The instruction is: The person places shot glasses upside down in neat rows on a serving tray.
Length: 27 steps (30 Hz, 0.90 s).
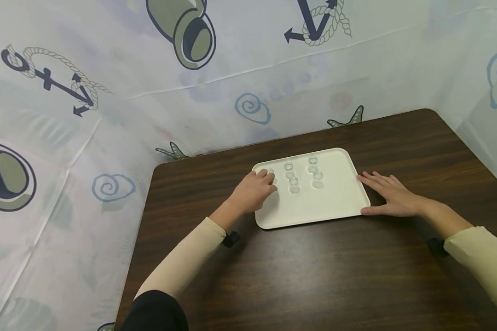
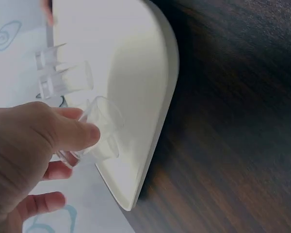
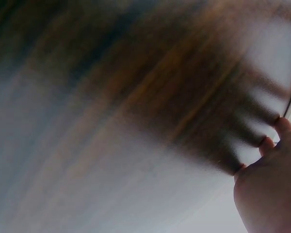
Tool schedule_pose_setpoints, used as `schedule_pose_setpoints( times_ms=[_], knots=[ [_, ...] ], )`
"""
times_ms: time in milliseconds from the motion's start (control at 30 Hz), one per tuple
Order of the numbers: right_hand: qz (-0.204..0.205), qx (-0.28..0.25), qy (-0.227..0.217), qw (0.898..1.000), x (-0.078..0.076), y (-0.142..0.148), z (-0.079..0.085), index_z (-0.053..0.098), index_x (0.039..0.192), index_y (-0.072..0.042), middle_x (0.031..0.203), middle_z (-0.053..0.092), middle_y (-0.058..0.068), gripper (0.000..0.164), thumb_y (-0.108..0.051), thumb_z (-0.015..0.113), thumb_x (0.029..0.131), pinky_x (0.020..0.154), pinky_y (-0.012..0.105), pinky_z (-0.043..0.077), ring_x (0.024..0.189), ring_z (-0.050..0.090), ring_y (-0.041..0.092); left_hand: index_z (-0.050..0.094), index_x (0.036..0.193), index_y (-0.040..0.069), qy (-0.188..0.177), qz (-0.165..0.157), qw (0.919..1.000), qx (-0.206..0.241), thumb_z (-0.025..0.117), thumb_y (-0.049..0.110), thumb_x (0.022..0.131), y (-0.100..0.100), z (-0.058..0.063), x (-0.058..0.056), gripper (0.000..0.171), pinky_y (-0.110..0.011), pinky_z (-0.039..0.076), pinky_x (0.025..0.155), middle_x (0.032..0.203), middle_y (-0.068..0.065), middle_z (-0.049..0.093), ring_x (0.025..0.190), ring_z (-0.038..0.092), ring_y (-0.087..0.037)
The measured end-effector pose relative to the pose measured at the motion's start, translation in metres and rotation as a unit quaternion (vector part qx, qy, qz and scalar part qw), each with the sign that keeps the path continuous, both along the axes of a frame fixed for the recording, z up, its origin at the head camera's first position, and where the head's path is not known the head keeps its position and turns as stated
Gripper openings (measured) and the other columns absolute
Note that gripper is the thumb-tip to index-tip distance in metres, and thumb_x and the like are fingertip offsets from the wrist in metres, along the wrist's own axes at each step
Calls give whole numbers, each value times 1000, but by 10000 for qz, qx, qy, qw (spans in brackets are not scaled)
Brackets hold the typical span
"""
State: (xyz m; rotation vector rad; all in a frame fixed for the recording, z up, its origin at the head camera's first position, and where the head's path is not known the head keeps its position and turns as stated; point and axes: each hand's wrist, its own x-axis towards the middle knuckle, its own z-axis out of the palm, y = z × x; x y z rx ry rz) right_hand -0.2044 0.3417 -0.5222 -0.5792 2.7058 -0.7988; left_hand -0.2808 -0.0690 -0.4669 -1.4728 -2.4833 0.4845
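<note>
My left hand (image 1: 253, 191) is at the tray's left end, and in the left wrist view its thumb and fingers pinch a small clear cup (image 2: 105, 116) low over the tray. The cup's wide rim faces the tray, and its narrower base lies among the fingers. Several like cups (image 1: 293, 182) stand upside down on the white tray (image 1: 335, 202), grouped in its left and middle part. My right hand (image 1: 391, 195) lies with fingers spread at the tray's right edge, thumb and forefinger touching the rim. Only part of that hand (image 3: 271, 189) appears in the right wrist view.
The tray lies on a dark wood-grain table (image 1: 306, 271) with rounded far corners. Behind and left of the table hangs a pale cloth (image 1: 120, 147) printed with anchors and shells. A black wrist strap (image 1: 231, 239) shows under the left wrist.
</note>
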Motion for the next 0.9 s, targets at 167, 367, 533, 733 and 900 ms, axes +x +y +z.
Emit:
schedule_pose_setpoints(
  times_ms=[167,367,533,733,900],
  knots=[
    [-48,-40,-13,10000,0,-1,1,15,154,-17,158,12,17,97,-49,70,81,109,63,-1,144,5,41,67,85,21,190,4,9995,-237,62,3,79,6,-2,0,19,-30,35,63,88,-2,50,82,44,-21],
    [-70,-68,15,10000,1,0,0,17,154,-16,158,13,18,96,-48,71,81,110,62,-1,144,6,41,67,87,22,225,-3,9992,-325,64,6,83,10,-5,-2,17,-31,36,64,89,-2,50,84,44,-22],
    [-45,-33,11,10000,1,0,2,16,154,-16,158,13,18,97,-48,71,81,109,63,-1,144,6,41,68,93,23,126,4,9996,-258,65,5,84,12,-7,-1,20,-32,37,64,90,-2,51,84,45,-22],
    [9,-60,15,10000,2,0,3,15,154,-16,157,13,20,96,-48,70,82,108,65,0,143,6,43,64,107,23,-92,102,9999,-85,63,5,85,9,-9,0,29,-32,40,67,99,-2,52,90,47,-22],
    [-45,-54,-23,10000,1,-1,1,15,154,-16,158,11,18,97,-48,70,81,109,63,-2,144,5,41,56,129,26,-493,299,9974,423,63,11,86,-4,-6,2,46,-33,45,72,119,-2,52,105,49,-22]
  ],
)
